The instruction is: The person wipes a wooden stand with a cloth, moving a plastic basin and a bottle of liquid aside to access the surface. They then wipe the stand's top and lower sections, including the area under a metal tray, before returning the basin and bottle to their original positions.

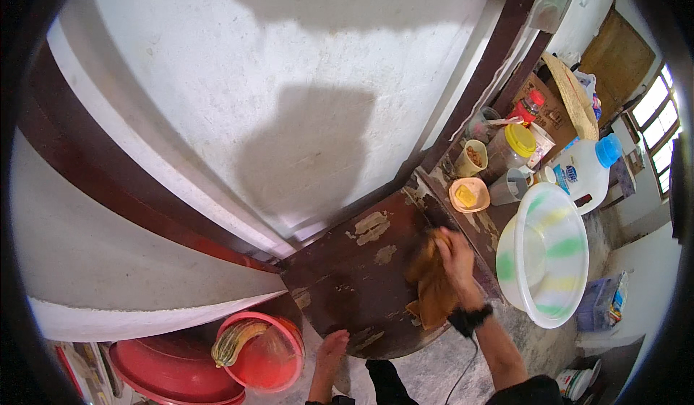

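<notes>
My right hand (456,258) grips a brown cloth (434,296), which lies bunched and trailing on a dark wooden tabletop (352,280) with worn, peeling patches. The hand and the cloth's upper end are slightly blurred. A black band (470,319) circles my right wrist. At the table's rounded near edge is my left hand (332,351), apparently holding nothing; its fingers lie close together at the rim, and whether they press on it I cannot tell.
A white basin (574,242) with green and yellow patches stands right, near a blue-capped jug (588,174), a yellow-lidded jar (509,147) and a small dish (469,195). Lower left, a red bucket (271,370) bears a striped gourd (238,342). A white wall (190,107) rises behind the table.
</notes>
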Available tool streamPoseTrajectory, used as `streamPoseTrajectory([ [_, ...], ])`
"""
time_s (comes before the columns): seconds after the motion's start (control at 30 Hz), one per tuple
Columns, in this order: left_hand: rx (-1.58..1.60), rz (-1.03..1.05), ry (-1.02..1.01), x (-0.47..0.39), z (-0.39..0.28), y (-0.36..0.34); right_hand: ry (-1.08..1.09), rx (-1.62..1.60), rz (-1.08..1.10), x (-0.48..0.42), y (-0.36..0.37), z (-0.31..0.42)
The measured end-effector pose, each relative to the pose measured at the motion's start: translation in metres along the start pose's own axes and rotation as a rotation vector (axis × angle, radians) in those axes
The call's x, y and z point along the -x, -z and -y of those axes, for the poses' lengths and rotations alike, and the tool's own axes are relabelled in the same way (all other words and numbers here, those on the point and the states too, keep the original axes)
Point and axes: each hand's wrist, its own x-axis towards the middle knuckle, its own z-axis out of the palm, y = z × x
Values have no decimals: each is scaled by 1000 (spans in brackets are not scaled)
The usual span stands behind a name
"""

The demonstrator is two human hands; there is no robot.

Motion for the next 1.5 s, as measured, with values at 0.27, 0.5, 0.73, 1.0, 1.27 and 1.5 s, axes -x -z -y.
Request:
streamPoseTrajectory([
  [0.27,168,27,-112,-17,22,12,10,522,88,-23,-157,7],
  [0.5,118,-66,-61,-8,10,1,507,18,375,37,-209,123],
  [0.73,98,-41,-152,-17,21,4,-25,-408,244,-41,-157,-15],
  [1.0,29,26,-121,-4,12,7,46,567,160,58,-36,-57],
  [1.27,-16,119,-44,24,48,39,-389,600,437,169,94,-62],
  [1.5,-6,35,78,54,67,72,20,189,86,62,36,-13],
])
